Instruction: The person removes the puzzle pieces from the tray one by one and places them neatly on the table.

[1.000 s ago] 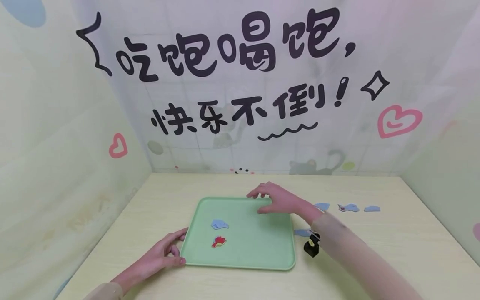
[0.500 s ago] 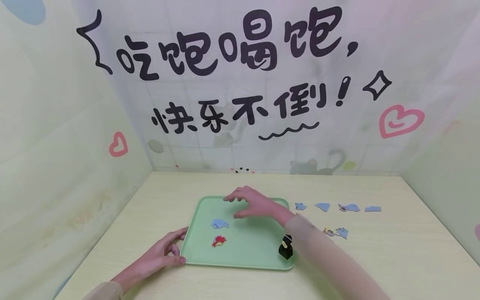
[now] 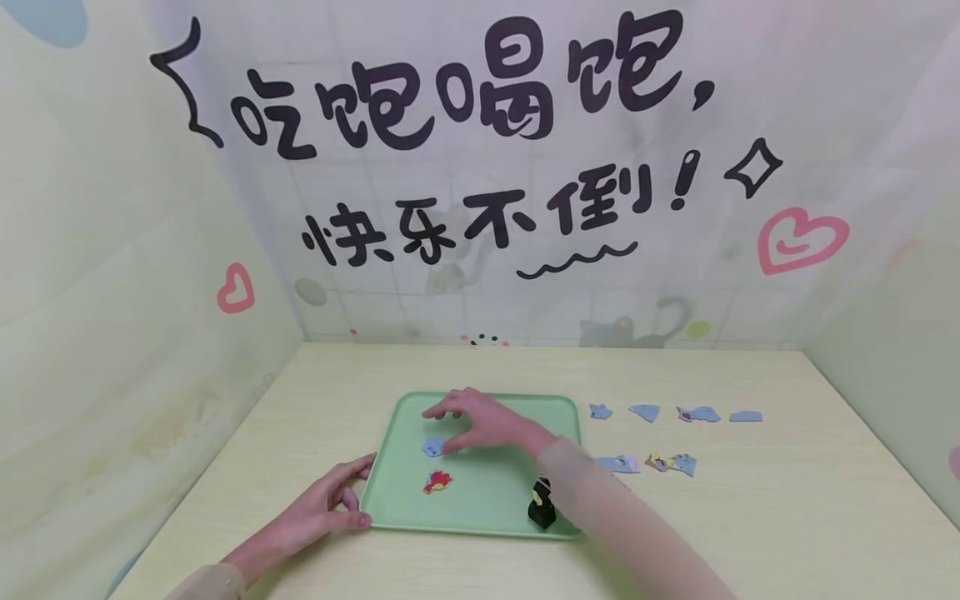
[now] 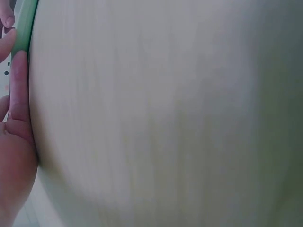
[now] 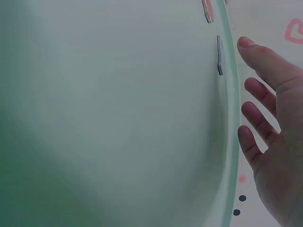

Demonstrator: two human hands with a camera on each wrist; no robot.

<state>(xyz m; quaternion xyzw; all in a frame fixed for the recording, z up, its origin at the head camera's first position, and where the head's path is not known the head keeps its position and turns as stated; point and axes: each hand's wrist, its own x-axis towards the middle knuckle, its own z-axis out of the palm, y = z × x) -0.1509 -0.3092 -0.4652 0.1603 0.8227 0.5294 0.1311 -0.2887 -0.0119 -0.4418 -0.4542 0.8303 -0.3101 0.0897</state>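
Observation:
A light green tray (image 3: 487,517) lies on the table, bearing two flat puzzle pieces: a pale blue one (image 3: 432,447) and, nearer the front, a red and yellow one (image 3: 438,481). My left hand (image 3: 322,504) rests at the tray's left side, thumb and forefinger extended against the rim; its other fingers are partly hidden. Over the tray hovers my right hand (image 3: 480,421), fingers spread and nothing between them. Its thumb overlaps the pale blue piece in the head view. In the right wrist view this hand (image 5: 279,118) shows apart from the blue piece (image 5: 220,56).
Right of the tray, several puzzle pieces lie in two rows, with a blue piece (image 3: 645,412) in the back row and a patterned piece (image 3: 671,463) in the front one. A printed cloth wall (image 3: 420,317) stands behind the table (image 3: 750,517).
My right hand has moved left and slightly down across the tray toward the pale blue piece, uncovering pieces on the right. The left hand and both tray pieces have stayed put.

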